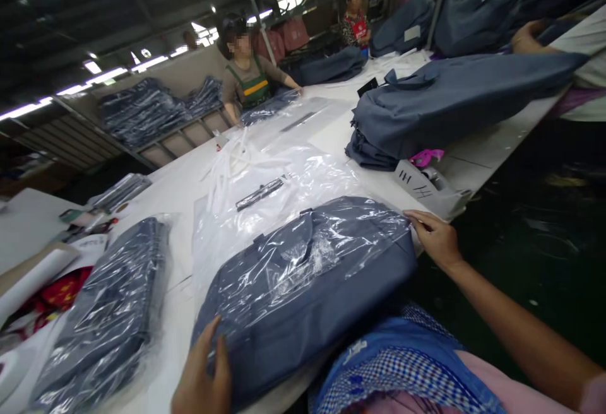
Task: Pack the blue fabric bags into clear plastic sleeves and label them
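Note:
In front of me a grey-blue fabric bag (326, 313) lies on the table, its far part under a clear plastic bag (303, 168) that spreads away from me. My right hand (438, 240) pinches the plastic's edge at the fabric bag's right corner. At the left end, my left hand (203, 370) has thumb and forefinger against the fabric bag where the plastic's edge runs; it appears to grip that edge, its other fingers hidden. A dark printed strip (260, 193) shows on the plastic.
A plastic-wrapped grey-blue bag (108, 319) lies to the left. A stack of unwrapped bags (440, 105) stands at the right, beside a white box (426, 190). Across the white table (175, 177) a co-worker (250, 73) handles another bag. Wrapped bags (142, 111) fill a railed cart behind.

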